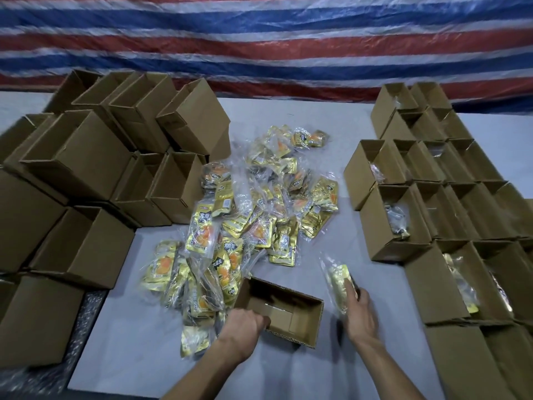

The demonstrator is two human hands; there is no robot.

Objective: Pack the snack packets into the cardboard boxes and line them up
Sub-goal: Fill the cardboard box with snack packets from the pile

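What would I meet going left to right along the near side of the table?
Stacked empty boxes → left hand → open box it grips → right hand holding a snack packet → rows of packed boxes.

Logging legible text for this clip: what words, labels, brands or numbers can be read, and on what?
Nothing reads clearly.
Gold foil snack packets in the pile: white characters on black patches, too blurred.
Gold packet held by the right hand: print blurred.
Brown cardboard boxes, including the open box the left hand grips: no readable text.
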